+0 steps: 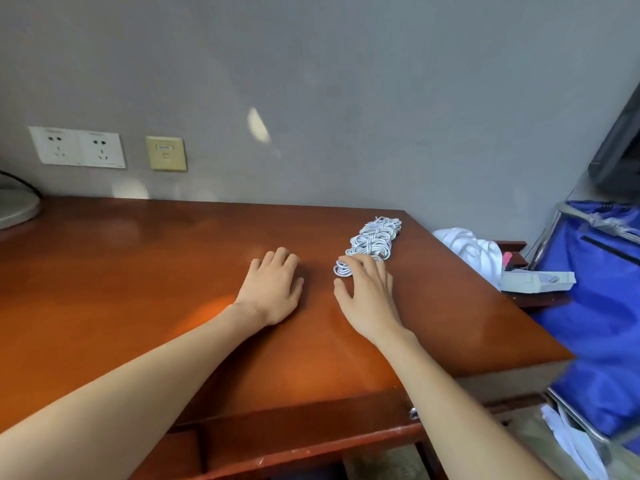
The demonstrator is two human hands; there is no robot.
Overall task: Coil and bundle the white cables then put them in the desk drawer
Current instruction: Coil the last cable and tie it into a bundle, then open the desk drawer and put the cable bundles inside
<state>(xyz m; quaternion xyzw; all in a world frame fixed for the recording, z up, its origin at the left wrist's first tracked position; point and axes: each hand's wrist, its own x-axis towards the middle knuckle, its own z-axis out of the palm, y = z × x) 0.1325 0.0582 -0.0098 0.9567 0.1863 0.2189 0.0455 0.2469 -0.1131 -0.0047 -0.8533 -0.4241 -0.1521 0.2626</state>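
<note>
On the glossy reddish-brown wooden desk, right of frame centre, we note the row of coiled white cables running up-right from our right hand, fingers spread on its near end, unclamped; left hand flat, farther left.

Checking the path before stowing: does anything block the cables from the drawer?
No object lies between the cables and the desk's front edge; the right hand touches them. The drawer itself looks shut, though.
</note>
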